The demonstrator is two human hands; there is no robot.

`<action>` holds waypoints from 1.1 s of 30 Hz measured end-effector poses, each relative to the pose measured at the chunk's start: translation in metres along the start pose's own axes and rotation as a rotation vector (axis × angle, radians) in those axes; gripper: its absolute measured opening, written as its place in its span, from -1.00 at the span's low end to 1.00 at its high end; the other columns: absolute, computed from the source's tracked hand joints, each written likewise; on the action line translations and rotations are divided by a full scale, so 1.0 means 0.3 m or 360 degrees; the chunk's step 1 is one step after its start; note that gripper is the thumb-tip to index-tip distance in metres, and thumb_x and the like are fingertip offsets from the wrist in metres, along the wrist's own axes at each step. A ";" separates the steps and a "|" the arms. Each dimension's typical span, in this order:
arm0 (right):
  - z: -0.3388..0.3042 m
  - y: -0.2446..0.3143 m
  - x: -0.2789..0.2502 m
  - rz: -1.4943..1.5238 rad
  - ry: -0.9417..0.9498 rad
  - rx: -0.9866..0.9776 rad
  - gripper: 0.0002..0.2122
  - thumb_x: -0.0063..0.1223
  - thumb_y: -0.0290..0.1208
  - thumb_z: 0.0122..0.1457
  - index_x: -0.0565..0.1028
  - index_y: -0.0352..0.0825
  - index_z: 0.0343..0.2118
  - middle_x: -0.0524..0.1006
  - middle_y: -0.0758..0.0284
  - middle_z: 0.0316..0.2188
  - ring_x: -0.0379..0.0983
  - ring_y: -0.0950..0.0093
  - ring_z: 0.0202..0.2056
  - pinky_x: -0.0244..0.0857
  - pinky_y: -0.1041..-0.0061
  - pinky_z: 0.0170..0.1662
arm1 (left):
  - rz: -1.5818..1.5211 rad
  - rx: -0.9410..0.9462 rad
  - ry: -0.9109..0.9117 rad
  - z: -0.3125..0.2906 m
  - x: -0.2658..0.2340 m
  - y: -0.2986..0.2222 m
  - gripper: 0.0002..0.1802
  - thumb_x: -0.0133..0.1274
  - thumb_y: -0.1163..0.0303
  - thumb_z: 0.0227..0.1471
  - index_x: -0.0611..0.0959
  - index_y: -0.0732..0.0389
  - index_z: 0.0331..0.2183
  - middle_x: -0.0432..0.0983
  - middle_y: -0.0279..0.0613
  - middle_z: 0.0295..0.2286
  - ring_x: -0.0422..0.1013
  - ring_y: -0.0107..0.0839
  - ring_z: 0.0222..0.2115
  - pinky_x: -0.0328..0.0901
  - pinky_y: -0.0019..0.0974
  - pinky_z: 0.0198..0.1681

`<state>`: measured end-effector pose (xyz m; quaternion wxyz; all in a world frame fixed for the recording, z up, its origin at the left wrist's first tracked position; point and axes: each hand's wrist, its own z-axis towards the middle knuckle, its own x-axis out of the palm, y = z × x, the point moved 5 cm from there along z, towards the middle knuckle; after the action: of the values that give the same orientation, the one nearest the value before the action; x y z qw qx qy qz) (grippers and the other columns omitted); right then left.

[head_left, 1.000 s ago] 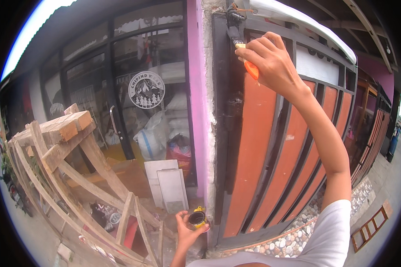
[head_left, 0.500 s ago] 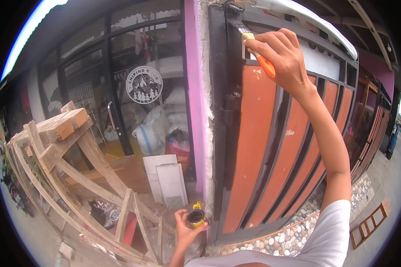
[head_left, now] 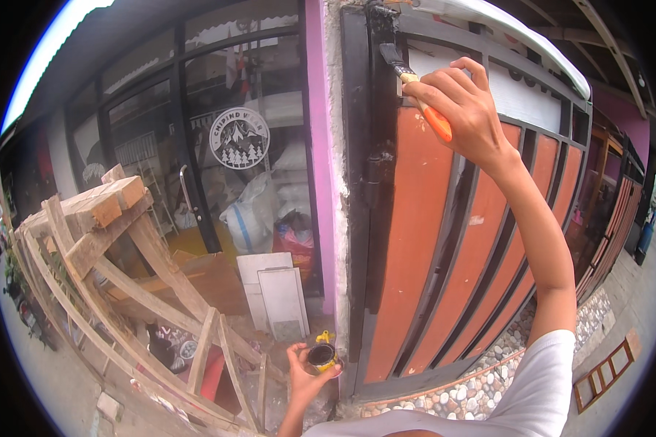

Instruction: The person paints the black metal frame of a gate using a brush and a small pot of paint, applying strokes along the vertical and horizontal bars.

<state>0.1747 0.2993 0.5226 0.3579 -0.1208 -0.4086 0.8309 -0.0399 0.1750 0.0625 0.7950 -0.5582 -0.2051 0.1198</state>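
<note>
My right hand (head_left: 463, 113) is raised at the upper right, closed round the orange and cream handle of a paintbrush (head_left: 436, 122). The dark bristles touch the black metal gate post (head_left: 381, 109), near its top. Wet-looking black paint shines on that post. Low in the middle, my left hand (head_left: 307, 373) holds a small yellow can (head_left: 322, 357) with dark paint inside, fingers and thumb round its sides. Orange-brown panels (head_left: 423, 240) with dark bars between them fill the gate right of the post.
At left stands a rough wooden trestle (head_left: 98, 211) before a glass door (head_left: 244, 87). White boards (head_left: 280, 291) lean near the purple wall edge (head_left: 322, 160). Pebbled paving (head_left: 459, 397) runs under the gate. A small wooden frame (head_left: 603, 375) lies on the ground at right.
My right hand and the paintbrush have moved slightly down, so the bristles sit lower on the post. The left hand with the can stays about where it was.
</note>
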 end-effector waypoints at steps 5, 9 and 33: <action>0.044 -0.078 -0.005 -0.0167 -0.0155 0.0015 -0.71 0.29 -0.54 -0.07 0.57 -0.17 -0.23 0.51 0.48 -0.38 0.44 0.51 -0.27 0.16 0.38 0.07 | -0.0043 -0.0025 0.0019 0.006 0.017 -0.015 -0.07 0.45 0.43 -0.24 0.12 0.21 0.00 0.46 0.00 -0.17 0.48 -0.33 -0.14 0.37 -0.31 -0.06; 0.050 -0.081 0.043 -0.0190 -0.0087 -0.0047 -0.68 0.28 -0.53 -0.09 0.55 -0.16 -0.21 0.49 0.47 -0.38 0.45 0.49 -0.26 0.16 0.35 0.08 | -0.0031 0.0004 0.0020 0.005 0.019 -0.015 -0.06 0.45 0.43 -0.24 0.11 0.21 0.01 0.46 -0.01 -0.17 0.48 -0.33 -0.14 0.39 -0.31 -0.08; 0.126 -0.059 -0.006 0.0019 0.0021 -0.0049 -0.81 0.17 -0.48 0.13 0.55 -0.26 -0.18 0.55 0.37 -0.37 0.49 0.40 -0.24 0.31 0.42 -0.07 | 0.0050 0.0012 0.0021 -0.045 0.011 -0.049 -0.09 0.43 0.43 -0.22 0.12 0.20 0.01 0.49 -0.07 -0.19 0.49 -0.37 -0.15 0.38 -0.33 -0.08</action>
<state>0.1660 0.2829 0.5600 0.3536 -0.1342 -0.4182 0.8259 -0.0313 0.1599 0.0730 0.7964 -0.5591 -0.1906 0.1294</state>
